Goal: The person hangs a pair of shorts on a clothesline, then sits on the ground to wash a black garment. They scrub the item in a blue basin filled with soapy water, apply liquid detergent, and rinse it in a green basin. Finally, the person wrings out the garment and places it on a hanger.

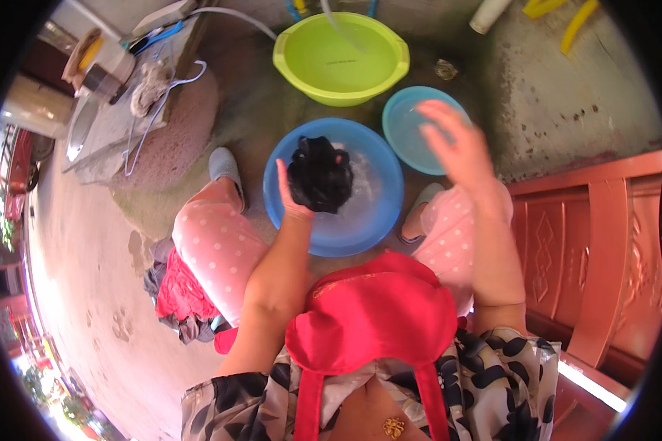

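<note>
A bunched black cloth (321, 177), looking wet, rests in my left hand (293, 199) over the large blue basin (387, 218). My thumb shows at the cloth's left edge, and most of the fingers are hidden under it. Cloudy water lies in the blue basin. My right hand (459, 149), slightly blurred, is raised above the smaller turquoise basin (393, 124) with its fingers apart and nothing visible in them. Clear liquid seems to stand in that basin. Beyond both sits a yellow-green basin (334, 93) full of water.
A pale hose (245, 14) leads toward the yellow-green basin. Crumpled clothes (185, 289) lie on the ground left of my leg. Wire hangers (143, 135) hang off a stone slab (96, 149). Red-brown panelled furniture (604, 264) stands to my right. A floor drain (446, 69) is ahead.
</note>
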